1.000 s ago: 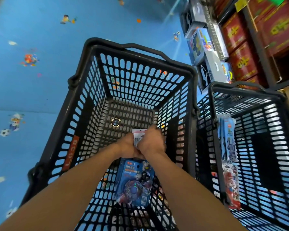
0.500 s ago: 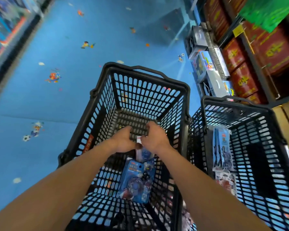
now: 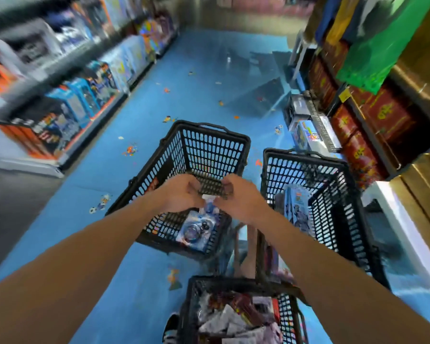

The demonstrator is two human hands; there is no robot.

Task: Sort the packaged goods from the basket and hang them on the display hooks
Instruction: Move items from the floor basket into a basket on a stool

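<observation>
**Blister pack lifted at the basket: light, hold it by the header**

Blister pack [image 3: 199, 227], a blue card with a clear bubble over a round toy, hangs from both hands over the near end of the middle basket [image 3: 209, 125]. Left hand [image 3: 180, 194] and right hand [image 3: 241, 201] each pinch its top strip, fingers curled in, thumbs close together. The white-topped bit between the thumbs could be the card's header or a second small pack. Too blurred to tell.

Handling, my read: light, with fairly stiff card. The bubble is the weak part and would dent if squeezed. The film looks slick, so grip the card edge. Best hold is the header beside the hang hole, keeping the hole free for the hook. No hooks in view.

Around it: second basket [image 3: 305, 155] to the right, with packs stood along its wall. Third basket [image 3: 233, 279] nearest the person, full of loose packets. Blue floor [image 3: 196, 70], stocked shelves [image 3: 60, 95] on the left.

Versus half a second ago: the pack sat lower inside the basket and is now raised toward the near rim. The view has tilted up, so the aisle, left shelves and third basket now show. Pinch unchanged.
</observation>
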